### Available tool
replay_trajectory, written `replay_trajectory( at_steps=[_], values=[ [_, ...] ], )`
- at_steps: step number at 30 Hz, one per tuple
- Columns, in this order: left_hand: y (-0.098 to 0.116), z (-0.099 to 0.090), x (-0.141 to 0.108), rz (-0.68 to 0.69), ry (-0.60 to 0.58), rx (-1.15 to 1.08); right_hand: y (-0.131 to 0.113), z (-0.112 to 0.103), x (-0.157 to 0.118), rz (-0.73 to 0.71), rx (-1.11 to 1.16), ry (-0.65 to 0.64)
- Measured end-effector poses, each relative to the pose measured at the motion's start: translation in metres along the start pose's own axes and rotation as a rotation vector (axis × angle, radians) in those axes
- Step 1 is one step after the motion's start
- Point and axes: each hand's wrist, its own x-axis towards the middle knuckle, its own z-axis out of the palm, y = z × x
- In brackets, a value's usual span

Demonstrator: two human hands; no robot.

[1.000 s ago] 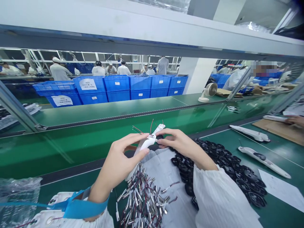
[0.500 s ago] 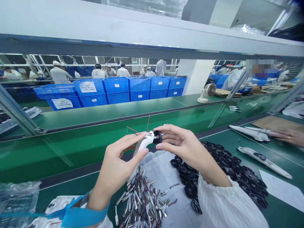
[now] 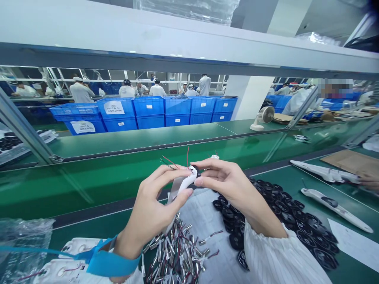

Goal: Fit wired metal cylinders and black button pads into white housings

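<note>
1. Along the long green work bench [image 3: 77, 232], lots of small things lay around the hands.
2. Right below the hands, a heap of thin silver metal tubes with red and black wires [image 3: 174, 252] sat on a soft pale grey cloth [image 3: 207, 221].
3. Just beside that cloth lay many round black rubber pieces [image 3: 284, 221], all in a big messy patch.
4. Farther right lay a long white curved plastic handle [image 3: 334, 207], near a white paper sheet [image 3: 355, 244].
5. Another person's hand [image 3: 368, 182] was at the end of a second white handle [image 3: 322, 171].
6. A long white metal shelf bar [image 3: 189, 51] ran across above the bench, and far past it stood stacks of blue plastic crates [image 3: 148, 112].
7. The left hand [image 3: 151, 215], with a blue wrist strap [image 3: 109, 258], pinched a small white plastic part [image 3: 185, 185] between its thumb and fingertips.
8. The right hand [image 3: 233, 193] pinched a round black piece [image 3: 198, 174] on that part, with its fingers curved and a little spread.
9. The white part was up in the air over the cloth, tilted, and partly hidden by the fingers. Thin red and black wires [image 3: 174, 161] stuck out of its top.
</note>
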Motion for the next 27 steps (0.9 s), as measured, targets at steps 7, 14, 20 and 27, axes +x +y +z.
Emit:
replay_trajectory(
  at_steps=[7,14,20,27],
  values=[
    [-0.006,0.005,0.003,0.065,-0.003,0.114,0.005,-0.003,0.004,0.015,0.045,-0.032],
    [-0.006,0.005,0.022,0.009,-0.137,0.107,0.024,-0.008,0.015,0.042,0.075,-0.051],
    [-0.044,-0.005,0.042,0.021,-0.28,0.19,0.039,-0.004,0.027,0.119,-0.085,-0.008],
    [-0.174,-0.019,0.053,-0.132,-0.375,0.497,0.052,0.01,0.023,0.345,-0.919,-0.419]
  ],
)
